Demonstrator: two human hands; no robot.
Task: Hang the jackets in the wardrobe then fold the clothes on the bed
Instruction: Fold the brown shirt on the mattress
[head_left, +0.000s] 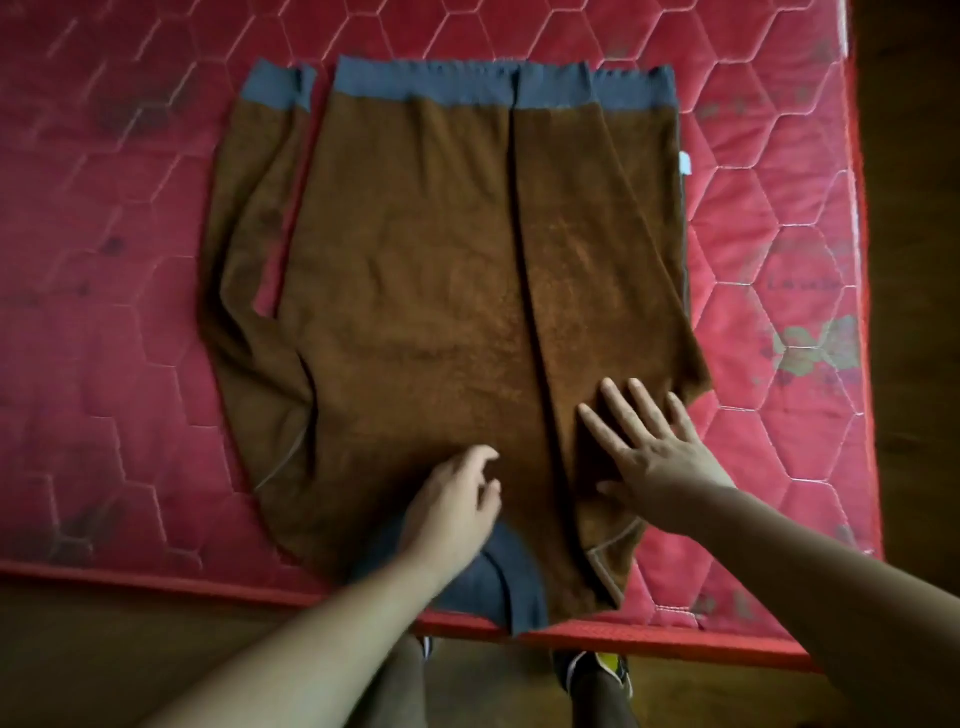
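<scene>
A brown sweater (415, 270) is lying flat on the red bed (104, 234), close to the near edge, with its blue bands at the far side. One side is lying folded over the middle (a sleeve is sticking out on the left). The right hand (660, 457) is pressing on the folded part, fingers straight and spread wide. The left hand (452, 504) is sitting by the blue collar, fingers loosely bent, holding nothing

Dark shoe (597, 670) on brown floor (93, 649)
</scene>
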